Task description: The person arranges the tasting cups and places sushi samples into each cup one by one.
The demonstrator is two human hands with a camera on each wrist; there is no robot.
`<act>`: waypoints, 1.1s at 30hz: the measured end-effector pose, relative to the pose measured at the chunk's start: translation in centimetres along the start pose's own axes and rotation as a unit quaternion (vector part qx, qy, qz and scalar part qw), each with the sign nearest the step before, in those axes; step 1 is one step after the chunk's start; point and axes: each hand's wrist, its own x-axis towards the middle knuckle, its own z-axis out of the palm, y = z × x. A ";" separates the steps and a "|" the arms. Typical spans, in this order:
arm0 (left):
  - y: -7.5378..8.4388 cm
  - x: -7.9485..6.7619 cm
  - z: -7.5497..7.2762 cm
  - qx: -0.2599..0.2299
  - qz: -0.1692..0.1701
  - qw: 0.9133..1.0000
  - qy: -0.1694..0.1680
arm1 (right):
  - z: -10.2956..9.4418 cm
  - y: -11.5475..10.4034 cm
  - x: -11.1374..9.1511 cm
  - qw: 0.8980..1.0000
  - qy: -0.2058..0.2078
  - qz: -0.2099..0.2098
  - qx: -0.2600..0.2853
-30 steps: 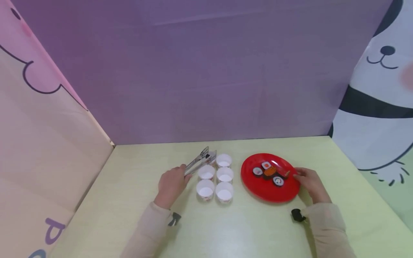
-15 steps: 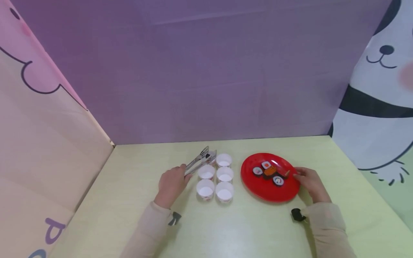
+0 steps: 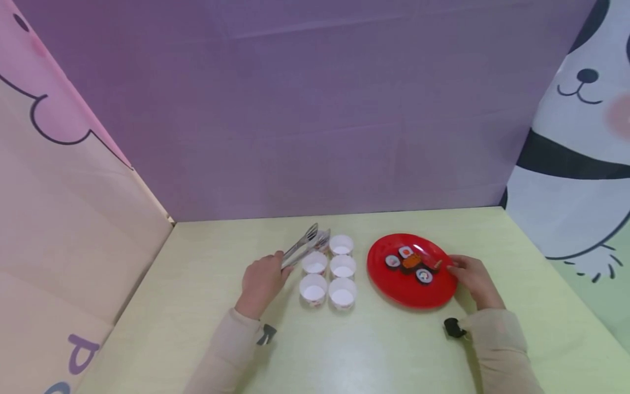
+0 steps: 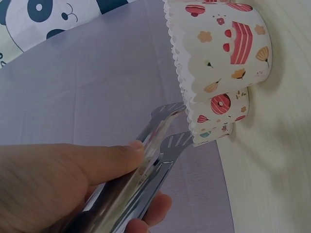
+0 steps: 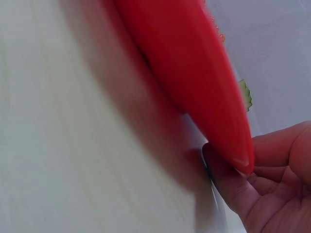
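Observation:
My left hand (image 3: 263,282) grips metal tongs (image 4: 163,158), with the thumb on one arm and the fingers beneath. The tongs' tips stand apart over the back-left baking cup, which they partly hide; nothing shows between them. White paper baking cups (image 3: 343,293) with scalloped rims and printed cakes stand in two columns beside this hand. My right hand (image 3: 472,279) pinches the right rim of a red plate (image 3: 408,298), thumb below and fingers above in the right wrist view. Several toy sushi pieces (image 3: 424,276) lie on the plate, including an orange-topped piece (image 3: 411,262).
The pale wooden table (image 3: 384,355) meets a purple backdrop (image 3: 315,137) at the back. A side panel (image 3: 59,219) stands at the left and a panda print (image 3: 571,208) at the right. A narrow gap separates cups and plate.
The tongs' tips have spread apart. The small dark-edged piece between them earlier no longer shows there. Both hands and the plate have stayed nearly still.

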 end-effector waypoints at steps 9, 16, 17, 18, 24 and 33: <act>0.0 -0.1 0.1 0.004 0.002 1.000 0.004 | 0.0 0.1 0.0 1.000 -0.011 0.012 0.008; 0.4 -0.4 -0.4 0.001 0.006 1.000 0.008 | -0.1 -0.1 0.1 0.999 -0.024 0.036 0.019; 0.6 -0.4 -0.6 0.000 0.009 1.000 0.012 | -0.1 -0.1 0.1 0.999 -0.025 0.037 0.021; 0.8 -0.5 -0.8 -0.002 0.013 1.000 0.016 | -0.2 -0.1 0.1 0.999 -0.026 0.038 0.022; 2.2 -0.5 -1.5 -0.006 0.035 0.999 0.022 | -0.2 0.0 0.0 0.999 -0.027 0.036 0.028; 4.7 -0.5 -0.9 0.005 0.078 0.997 0.024 | -0.1 -0.2 0.1 0.998 -0.026 0.041 0.025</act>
